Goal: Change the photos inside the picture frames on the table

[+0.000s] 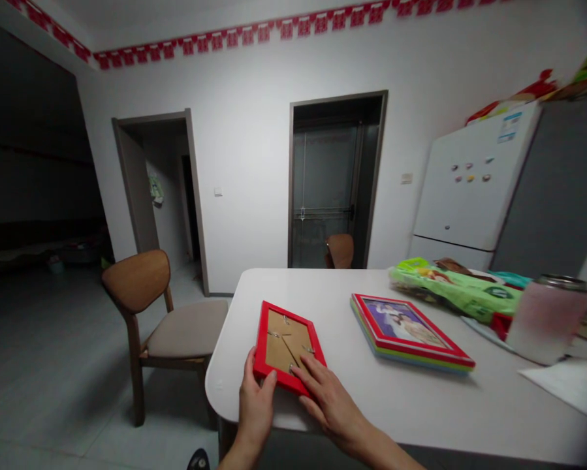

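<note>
A red picture frame (264, 326) lies face down near the front left corner of the white table (420, 398), its brown backing board and metal tabs facing up. My left hand (254, 408) grips the frame's near left corner, thumb on the red edge. My right hand (328, 399) rests on the near right edge with fingers stretched flat, fingertips touching the backing board. A stack of coloured frames (411, 334), the top one red with a photo showing, lies to the right on the table.
A wooden chair (163, 320) stands left of the table. A green snack bag (457, 290), a pink lidded jar (545, 318) and a white sheet (570, 385) sit at the right. A white fridge (474, 183) and two doorways are behind.
</note>
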The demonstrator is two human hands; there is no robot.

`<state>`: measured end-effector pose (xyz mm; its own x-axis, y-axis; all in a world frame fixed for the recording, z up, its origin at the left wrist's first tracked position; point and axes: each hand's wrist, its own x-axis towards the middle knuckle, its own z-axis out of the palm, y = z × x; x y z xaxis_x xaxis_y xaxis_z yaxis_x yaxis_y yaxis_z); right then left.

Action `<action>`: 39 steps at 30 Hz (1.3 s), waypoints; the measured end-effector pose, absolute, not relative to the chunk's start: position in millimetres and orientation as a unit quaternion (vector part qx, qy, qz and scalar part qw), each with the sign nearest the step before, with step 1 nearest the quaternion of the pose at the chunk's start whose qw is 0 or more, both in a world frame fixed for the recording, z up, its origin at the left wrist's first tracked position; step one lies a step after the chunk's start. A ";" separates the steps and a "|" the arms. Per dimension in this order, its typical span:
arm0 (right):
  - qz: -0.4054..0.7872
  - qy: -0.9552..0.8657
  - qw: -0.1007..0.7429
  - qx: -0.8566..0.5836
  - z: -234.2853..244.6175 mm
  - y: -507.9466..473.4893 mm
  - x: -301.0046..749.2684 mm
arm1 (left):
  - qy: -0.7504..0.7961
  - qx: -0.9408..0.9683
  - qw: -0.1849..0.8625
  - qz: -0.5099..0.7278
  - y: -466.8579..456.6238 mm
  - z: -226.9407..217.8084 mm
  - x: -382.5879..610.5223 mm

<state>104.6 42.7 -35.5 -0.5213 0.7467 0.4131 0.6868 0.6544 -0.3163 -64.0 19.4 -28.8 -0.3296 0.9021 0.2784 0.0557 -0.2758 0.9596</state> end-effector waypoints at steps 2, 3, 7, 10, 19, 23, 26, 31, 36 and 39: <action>0.051 -0.877 0.243 -0.412 -37.2 44.5 111.6 | 0.533 0.524 0.314 0.585 16.2 -34.8 -69.1; 0.050 -0.879 0.230 -0.416 -37.3 44.3 114.5 | 0.550 0.545 0.303 0.556 13.9 -36.1 -71.1; 0.056 -0.879 0.190 -0.433 -35.9 39.2 121.3 | 0.612 0.610 0.230 0.448 4.7 -35.2 -75.4; 0.070 -0.877 0.188 -0.437 -35.1 35.3 123.8 | 0.624 0.644 0.188 0.400 1.2 -35.1 -75.4; 0.070 -0.884 0.155 -0.436 -29.9 30.6 129.4 | 0.651 0.712 0.074 0.252 2.6 -47.1 -71.4; 0.067 -0.889 0.177 -0.417 -20.8 36.7 125.7 | 0.629 0.734 0.078 0.246 4.8 -38.3 -71.5; 0.095 -0.889 0.202 -0.399 -10.4 47.8 118.7 | 0.575 0.773 0.097 0.250 11.2 -29.8 -72.1; 0.189 -0.873 0.187 -0.410 -0.9 64.0 107.4 | 0.513 0.809 0.135 0.256 20.5 -29.4 -74.7; 0.187 -0.847 0.226 -0.444 -12.9 70.3 97.6 | 0.508 0.805 0.141 0.271 22.2 -34.7 -76.8; 0.159 -0.841 0.249 -0.453 -19.6 76.0 98.0 | 0.512 0.803 0.145 0.268 22.1 -34.5 -77.7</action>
<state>98.0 76.0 -19.6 -0.4664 0.8409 0.2747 0.6822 0.5396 -0.4935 -77.7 22.1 -34.5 0.3327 0.9000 0.2817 0.7444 -0.4340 0.5075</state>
